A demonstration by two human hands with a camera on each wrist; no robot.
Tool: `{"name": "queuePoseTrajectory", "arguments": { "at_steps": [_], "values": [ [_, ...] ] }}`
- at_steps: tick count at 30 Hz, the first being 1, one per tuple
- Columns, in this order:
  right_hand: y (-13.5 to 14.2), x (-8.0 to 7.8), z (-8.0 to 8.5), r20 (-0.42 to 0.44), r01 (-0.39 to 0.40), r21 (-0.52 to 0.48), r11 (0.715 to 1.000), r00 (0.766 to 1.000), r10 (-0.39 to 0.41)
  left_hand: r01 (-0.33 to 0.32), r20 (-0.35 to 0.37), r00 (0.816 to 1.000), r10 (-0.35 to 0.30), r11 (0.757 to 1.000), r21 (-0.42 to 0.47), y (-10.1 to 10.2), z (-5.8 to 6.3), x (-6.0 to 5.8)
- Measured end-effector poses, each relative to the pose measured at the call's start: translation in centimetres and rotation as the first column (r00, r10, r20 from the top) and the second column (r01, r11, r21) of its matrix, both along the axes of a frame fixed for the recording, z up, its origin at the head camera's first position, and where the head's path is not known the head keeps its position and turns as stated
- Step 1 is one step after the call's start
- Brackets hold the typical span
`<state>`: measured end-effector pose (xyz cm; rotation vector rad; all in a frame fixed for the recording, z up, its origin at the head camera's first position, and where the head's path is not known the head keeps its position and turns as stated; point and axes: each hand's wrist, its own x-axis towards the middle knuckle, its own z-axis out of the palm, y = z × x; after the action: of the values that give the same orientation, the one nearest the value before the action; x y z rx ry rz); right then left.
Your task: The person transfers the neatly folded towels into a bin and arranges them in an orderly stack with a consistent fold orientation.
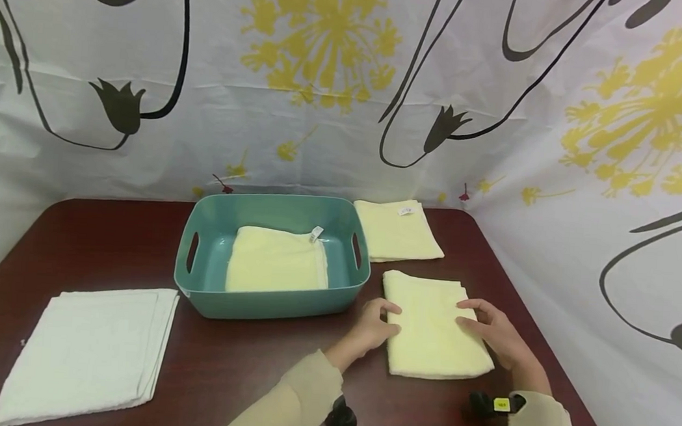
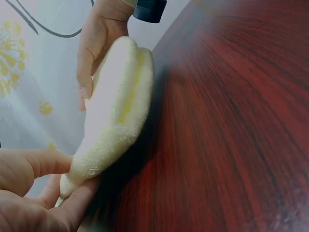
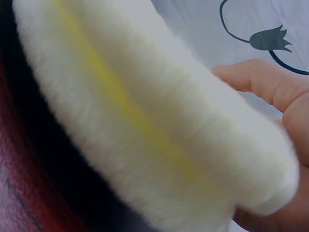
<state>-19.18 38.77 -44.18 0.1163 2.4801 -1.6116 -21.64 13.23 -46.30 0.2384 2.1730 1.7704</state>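
Note:
A folded pale yellow towel [image 1: 436, 329] lies at the right of the table between both hands. My left hand [image 1: 372, 326] pinches its left edge; in the left wrist view, thumb and fingers close round a corner of the towel [image 2: 113, 106]. My right hand [image 1: 500, 337] holds the opposite edge, its thumb over the top and other fingers partly hidden. The right wrist view shows the towel's thick folded layers [image 3: 145, 116] close up, with the right hand [image 3: 280, 96] behind them. A dark shadow runs under the towel; whether it is lifted I cannot tell.
A teal basket [image 1: 271, 303] with side handles stands at the middle back, holding another folded yellow towel [image 1: 276, 261]. One more yellow towel [image 1: 401, 233] lies behind, right of the basket. A folded white towel [image 1: 86, 354] lies at left. A patterned curtain [image 1: 344, 161] hangs behind the table.

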Motion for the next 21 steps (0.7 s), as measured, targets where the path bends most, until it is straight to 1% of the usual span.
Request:
{"name": "queuePoseTrajectory", "arguments": {
  "at_steps": [8, 17, 21],
  "values": [
    [-0.2, 0.7, 1.3, -0.044, 0.022, 0.012, 1.000, 0.999, -0.021, -0.005, -0.050, 0.999, 0.007, 0.999, 0.037, -0.2, 0.9, -0.2],
    [-0.3, 1.6, 2.5, -0.084, 0.030, 0.040, 0.999, 0.996, -0.027, 0.011, -0.073, 0.997, -0.007, 0.999, 0.046, -0.4, 2.4, 0.2],
    [-0.2, 1.9, 3.0, -0.094, 0.033, 0.056, 0.998, 0.995, -0.027, 0.015, -0.066, 0.998, -0.012, 0.999, 0.039, -0.4, 2.9, 0.4]
  ]
}}
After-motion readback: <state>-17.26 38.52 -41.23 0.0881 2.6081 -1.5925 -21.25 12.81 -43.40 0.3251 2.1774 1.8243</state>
